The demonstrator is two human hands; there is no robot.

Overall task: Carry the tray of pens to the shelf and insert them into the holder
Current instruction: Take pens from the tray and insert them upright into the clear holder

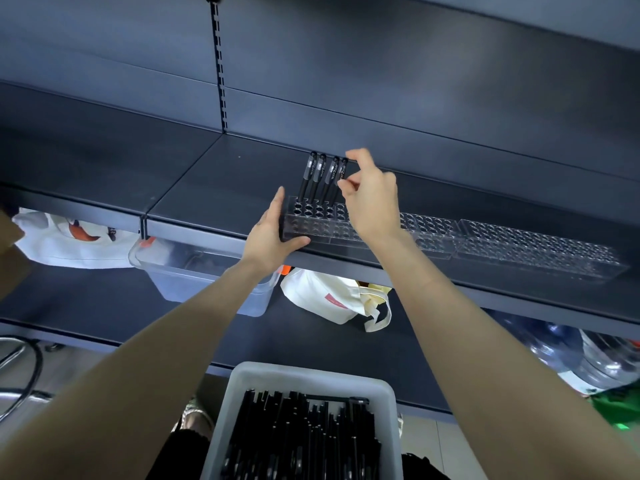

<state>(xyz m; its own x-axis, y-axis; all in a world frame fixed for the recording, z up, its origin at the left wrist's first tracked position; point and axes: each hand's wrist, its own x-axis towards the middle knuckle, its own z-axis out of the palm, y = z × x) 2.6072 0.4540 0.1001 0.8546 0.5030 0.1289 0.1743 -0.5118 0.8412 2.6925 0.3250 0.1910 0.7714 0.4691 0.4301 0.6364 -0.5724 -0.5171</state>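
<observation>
Four black pens (pixel 318 174) are shown standing in the back row of a clear acrylic pen holder (pixel 311 225), which is set near the front edge of a dark metal shelf (pixel 207 188). The rightmost pen (pixel 343 169) is pinched by the right grip (pixel 370 199). The holder's left end is braced by the left grip (pixel 273 233), its fingers straight and clasping nothing. A grey tray (pixel 242 393) filled with loose pens (pixel 301 441) is seen below the forearms.

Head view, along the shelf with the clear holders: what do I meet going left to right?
left hand → three standing pens → fourth pen → right hand, pinching that pen → short clear holder → long clear holder. The holder under the pens overlaps both hands, so it is left out.
</observation>
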